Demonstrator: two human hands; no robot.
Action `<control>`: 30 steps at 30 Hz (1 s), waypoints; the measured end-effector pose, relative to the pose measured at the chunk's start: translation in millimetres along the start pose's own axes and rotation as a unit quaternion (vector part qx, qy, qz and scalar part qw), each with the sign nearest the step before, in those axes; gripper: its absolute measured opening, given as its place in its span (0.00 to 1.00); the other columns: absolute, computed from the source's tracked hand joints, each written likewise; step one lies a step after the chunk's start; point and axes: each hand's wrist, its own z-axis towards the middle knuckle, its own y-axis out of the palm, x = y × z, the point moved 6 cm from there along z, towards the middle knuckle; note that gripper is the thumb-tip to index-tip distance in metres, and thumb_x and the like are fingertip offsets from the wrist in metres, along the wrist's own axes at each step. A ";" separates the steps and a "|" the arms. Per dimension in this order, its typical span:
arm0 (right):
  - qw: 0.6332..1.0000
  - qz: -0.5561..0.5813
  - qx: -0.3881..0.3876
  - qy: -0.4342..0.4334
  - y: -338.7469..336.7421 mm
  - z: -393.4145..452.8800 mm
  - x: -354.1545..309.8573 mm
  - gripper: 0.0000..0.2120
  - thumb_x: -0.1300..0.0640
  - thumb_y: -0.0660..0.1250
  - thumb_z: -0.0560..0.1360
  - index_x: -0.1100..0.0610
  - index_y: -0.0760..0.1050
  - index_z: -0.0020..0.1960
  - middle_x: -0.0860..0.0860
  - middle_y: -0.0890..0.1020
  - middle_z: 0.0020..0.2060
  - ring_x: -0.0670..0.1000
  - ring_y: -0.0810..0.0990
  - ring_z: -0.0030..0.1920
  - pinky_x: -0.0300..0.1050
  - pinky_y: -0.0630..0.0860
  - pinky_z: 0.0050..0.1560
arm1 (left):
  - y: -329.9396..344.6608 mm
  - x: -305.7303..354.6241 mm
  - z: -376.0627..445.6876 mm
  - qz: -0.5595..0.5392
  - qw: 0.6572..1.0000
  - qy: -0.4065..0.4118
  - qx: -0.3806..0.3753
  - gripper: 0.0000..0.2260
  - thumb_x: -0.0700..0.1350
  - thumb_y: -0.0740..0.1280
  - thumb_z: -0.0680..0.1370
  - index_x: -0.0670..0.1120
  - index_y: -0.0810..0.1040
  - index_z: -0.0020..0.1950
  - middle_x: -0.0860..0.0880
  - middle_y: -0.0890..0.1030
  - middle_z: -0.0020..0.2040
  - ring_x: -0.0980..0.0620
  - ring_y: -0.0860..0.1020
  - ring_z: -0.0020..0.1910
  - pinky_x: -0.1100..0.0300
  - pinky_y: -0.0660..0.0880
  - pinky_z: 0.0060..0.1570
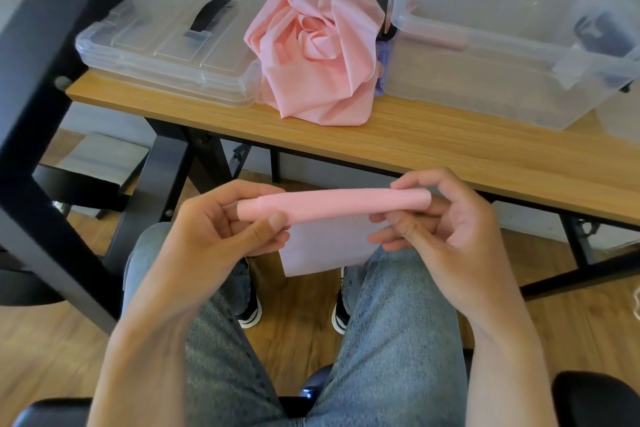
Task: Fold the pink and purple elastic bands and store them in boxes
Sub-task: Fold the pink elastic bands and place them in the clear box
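Both hands grip one pink elastic band (332,203), folded into a narrow flat strip and held level above the lap, in front of the table edge. Left hand (221,222) pinches the left end between thumb and curled fingers; right hand (436,218) pinches the right end, thumb on top and fingers beneath.

Progress, judged: this band looks folded or nearly so, not yet stored. Open clear storage box (485,55) stands on the wooden table (450,149), at right; a pink strip shows through its wall, possibly a band already inside, not certain. Heap of unfolded pink bands (318,59) lies between the box and a clear lid (166,45) with a black handle, so much folding remains. A bit of purple material (382,69) shows between heap and box; purple bands appear untouched.

Writing: no brand, label or text legible anywhere.
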 end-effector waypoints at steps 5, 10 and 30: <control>0.999 0.053 -0.006 0.007 0.0 -0.6 -3.4 0.16 0.59 0.73 0.74 0.59 0.77 0.60 0.54 0.87 0.52 0.56 0.89 0.50 0.47 0.85 0.49 | -2.7 2.1 -0.5 0.007 1.000 0.020 0.000 0.15 0.37 0.72 0.72 0.43 0.82 0.59 0.46 0.87 0.50 0.46 0.87 0.47 0.56 0.85 0.46; 1.000 0.014 0.017 -0.016 -3.9 0.7 0.0 0.08 0.60 0.71 0.76 0.59 0.79 0.55 0.53 0.88 0.50 0.54 0.89 0.49 0.47 0.85 0.48 | 1.8 -1.9 0.0 0.020 1.000 0.004 -0.013 0.15 0.40 0.71 0.73 0.44 0.81 0.60 0.45 0.87 0.48 0.46 0.87 0.44 0.55 0.85 0.44; 0.998 0.040 0.037 -0.033 -5.1 2.4 0.0 0.18 0.62 0.77 0.70 0.53 0.81 0.58 0.51 0.88 0.53 0.53 0.87 0.53 0.45 0.84 0.53 | 3.9 -1.4 1.2 0.023 0.999 0.026 0.012 0.13 0.42 0.70 0.74 0.44 0.83 0.58 0.46 0.87 0.48 0.46 0.87 0.43 0.54 0.85 0.43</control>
